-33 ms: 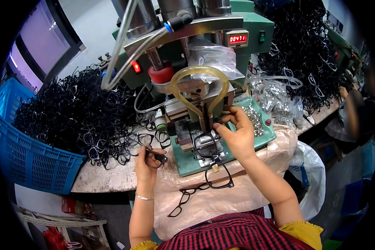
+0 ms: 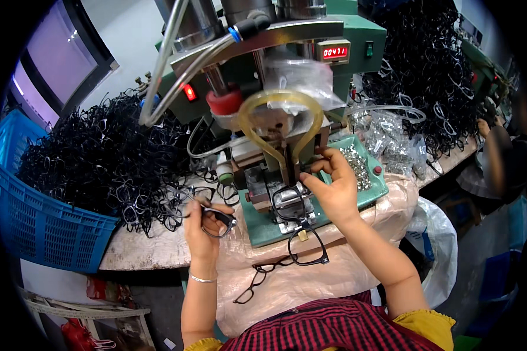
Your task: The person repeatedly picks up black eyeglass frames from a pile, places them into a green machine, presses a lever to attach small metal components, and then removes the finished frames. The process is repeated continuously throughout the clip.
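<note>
Nothing has shifted since the earlier frame. A black eyeglass frame [image 2: 301, 225] lies on the green press machine [image 2: 263, 231], under its head. The right hand [image 2: 334, 187] pinches it at the fixture; the left hand [image 2: 202, 225] grips another black frame [image 2: 219, 219]. Many frames wait in the heap [image 2: 99, 158] and blue basket [image 2: 35, 228], so most work seems left.

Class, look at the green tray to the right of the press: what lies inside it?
The green tray holds a heap of small silvery metal parts. The right hand covers its left part, so what lies there cannot be seen.
</note>
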Action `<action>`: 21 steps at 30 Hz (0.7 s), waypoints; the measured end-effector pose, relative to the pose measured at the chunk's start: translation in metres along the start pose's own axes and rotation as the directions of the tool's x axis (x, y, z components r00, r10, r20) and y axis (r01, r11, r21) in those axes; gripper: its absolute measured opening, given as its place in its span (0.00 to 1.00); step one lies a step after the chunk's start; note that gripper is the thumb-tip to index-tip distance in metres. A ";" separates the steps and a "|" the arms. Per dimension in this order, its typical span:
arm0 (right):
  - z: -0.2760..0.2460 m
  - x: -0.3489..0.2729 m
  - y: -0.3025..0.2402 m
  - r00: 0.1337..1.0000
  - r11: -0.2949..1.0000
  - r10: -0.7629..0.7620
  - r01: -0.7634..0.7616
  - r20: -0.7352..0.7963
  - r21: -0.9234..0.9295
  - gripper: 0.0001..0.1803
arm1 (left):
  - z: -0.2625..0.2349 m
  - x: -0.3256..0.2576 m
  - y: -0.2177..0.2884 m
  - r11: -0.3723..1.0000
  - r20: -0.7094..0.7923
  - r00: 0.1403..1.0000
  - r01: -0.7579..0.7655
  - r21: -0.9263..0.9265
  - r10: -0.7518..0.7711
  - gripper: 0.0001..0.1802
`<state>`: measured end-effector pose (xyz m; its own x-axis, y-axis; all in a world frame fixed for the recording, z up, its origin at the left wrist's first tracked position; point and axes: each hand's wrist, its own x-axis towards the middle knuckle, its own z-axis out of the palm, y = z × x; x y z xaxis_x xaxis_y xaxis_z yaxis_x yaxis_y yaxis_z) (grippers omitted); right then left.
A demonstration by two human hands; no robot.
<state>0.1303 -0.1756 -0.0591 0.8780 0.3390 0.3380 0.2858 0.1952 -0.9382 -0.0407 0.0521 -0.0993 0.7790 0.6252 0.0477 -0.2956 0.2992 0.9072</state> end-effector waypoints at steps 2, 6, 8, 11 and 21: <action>-0.004 -0.001 0.003 0.997 0.997 0.071 -0.073 0.040 0.035 0.27 | 0.068 -0.015 0.042 0.950 0.140 0.946 -0.305 0.074 0.293 0.13; 0.010 -0.008 -0.016 0.993 0.980 0.083 -0.097 0.087 0.176 0.27 | 0.133 0.004 0.086 0.434 0.421 0.645 -0.752 0.495 0.638 0.12; 0.011 -0.009 -0.017 0.993 0.978 0.092 -0.104 0.077 0.183 0.27 | 0.133 0.013 0.077 0.541 0.318 0.679 -0.726 0.424 0.661 0.11; 0.008 -0.007 -0.009 0.992 0.976 0.107 -0.118 0.068 0.183 0.27 | 0.140 0.009 0.080 0.596 0.275 0.704 -0.705 0.386 0.655 0.12; -0.014 -0.029 -0.041 0.970 0.994 -0.008 -0.018 0.242 0.103 0.36 | 0.139 -0.027 0.078 0.892 0.407 0.833 -0.444 0.088 0.374 0.10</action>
<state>0.0985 -0.2067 -0.0317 0.7566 0.5502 0.3532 0.2288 0.2832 -0.9314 -0.0081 -0.0422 0.0281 0.7635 0.3396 0.5494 -0.5605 -0.0742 0.8248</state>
